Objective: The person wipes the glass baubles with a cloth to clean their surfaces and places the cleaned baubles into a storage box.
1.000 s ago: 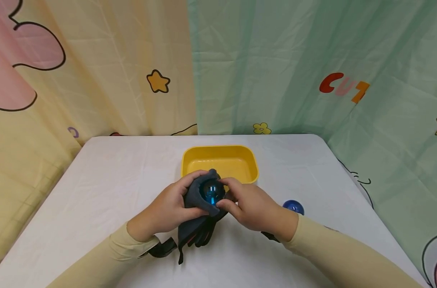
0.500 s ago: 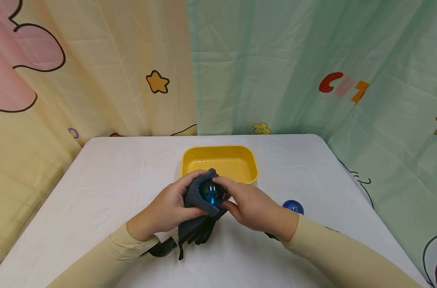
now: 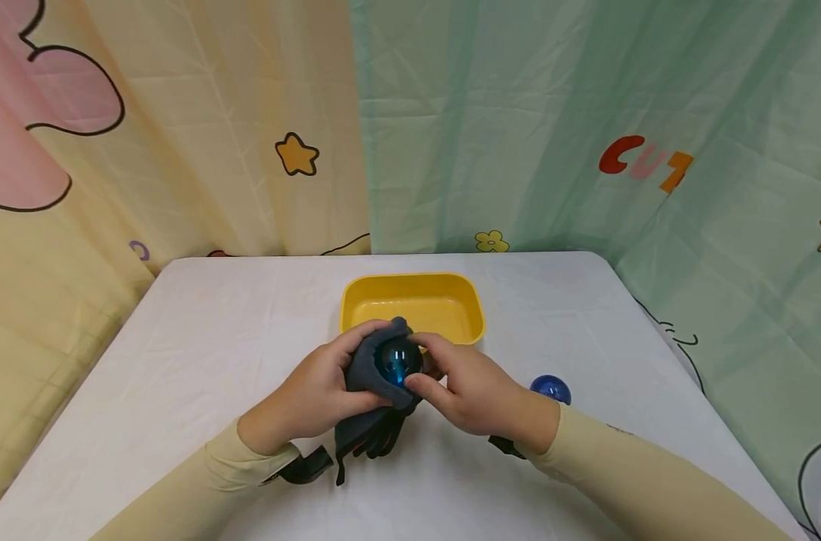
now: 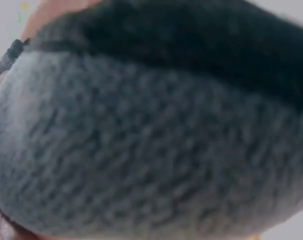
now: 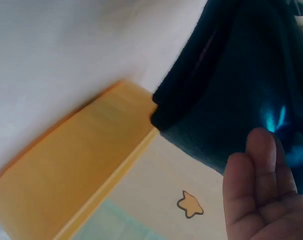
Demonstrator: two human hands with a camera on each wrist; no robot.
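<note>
A shiny, see-through blue ball [image 3: 398, 362] sits wrapped in a dark grey-blue cloth [image 3: 368, 374], its face towards me bare. My left hand [image 3: 316, 387] grips the cloth round the ball from the left, thumb below and fingers above. From the right, my right hand [image 3: 468, 383] holds the ball's edge between thumb and index finger. Loose black folds of the cloth and a thin tip hang below. In the left wrist view the fuzzy cloth [image 4: 151, 150] fills nearly everything. The right wrist view has the right fingers [image 5: 261, 155] straight against the dark bundle beside a blue glint.
Behind the hands stands a yellow tray [image 3: 413, 282], partly covered by the bundle in the head view. A second blue ball [image 3: 552, 387] lies on the white table [image 3: 248, 323], right beside the right forearm. Patterned curtains [image 3: 505, 113] hang behind the table.
The right thumb and index finger shifted over the ball's edge and came back to about the same spot. The hanging cloth tip has drawn up slightly. The left hand keeps its grip.
</note>
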